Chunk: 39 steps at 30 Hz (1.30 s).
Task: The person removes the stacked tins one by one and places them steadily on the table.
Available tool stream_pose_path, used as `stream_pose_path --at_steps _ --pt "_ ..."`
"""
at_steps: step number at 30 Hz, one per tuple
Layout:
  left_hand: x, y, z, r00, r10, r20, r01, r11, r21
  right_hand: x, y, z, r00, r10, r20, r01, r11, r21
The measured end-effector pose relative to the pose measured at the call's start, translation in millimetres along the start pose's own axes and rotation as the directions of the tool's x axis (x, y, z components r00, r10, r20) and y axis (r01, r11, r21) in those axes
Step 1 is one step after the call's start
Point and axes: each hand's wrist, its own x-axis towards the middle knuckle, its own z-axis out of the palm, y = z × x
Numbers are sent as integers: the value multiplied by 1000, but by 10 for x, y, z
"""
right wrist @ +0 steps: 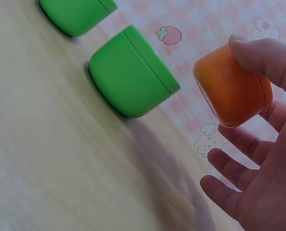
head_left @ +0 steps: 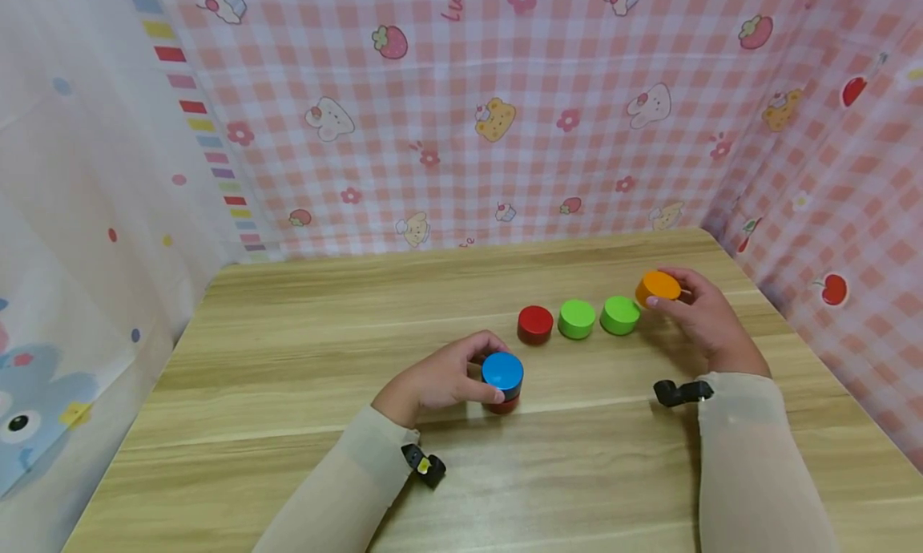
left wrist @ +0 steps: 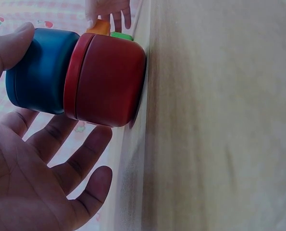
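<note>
My left hand [head_left: 485,370] curls round a blue cylinder [head_left: 502,370] that stands on a red cylinder [head_left: 501,405] on the wooden table [head_left: 288,393]. In the left wrist view the thumb [left wrist: 8,45] touches the blue cylinder [left wrist: 39,70], while the other fingers [left wrist: 80,159] spread behind the red one [left wrist: 109,82]. My right hand [head_left: 674,292] holds an orange cylinder [head_left: 658,286] lifted off the table, thumb on top in the right wrist view [right wrist: 234,86]. To its left a red cylinder [head_left: 535,324] and two green ones [head_left: 577,318] [head_left: 620,314] stand in a row.
A pink checked cloth [head_left: 505,112] walls the table at the back and right, and a pale printed curtain [head_left: 79,216] hangs on the left. Black wrist cameras [head_left: 425,465] [head_left: 681,391] sit on both sleeves. Bare wood lies to the left and front.
</note>
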Motion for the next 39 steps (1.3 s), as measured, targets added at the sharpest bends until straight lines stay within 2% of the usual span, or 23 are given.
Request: stream_pose_path --at_steps 9,13,30,39 --pt "7 -1 5 1000 7 1 -7 1000 3 -5 118 -55 1000 8 -4 -8 1000 19" --pt "3 6 2 1000 2 1 -2 1000 0 -2 140 -65 1000 7 1 -7 1000 -2" --pt "-5 16 -1 1000 -4 -6 4 1000 0 -15 181 -63 992 95 79 -87 992 -93" --pt "-14 19 1 1000 -4 -10 4 1000 5 14 211 -53 994 63 87 -49 987 -153"
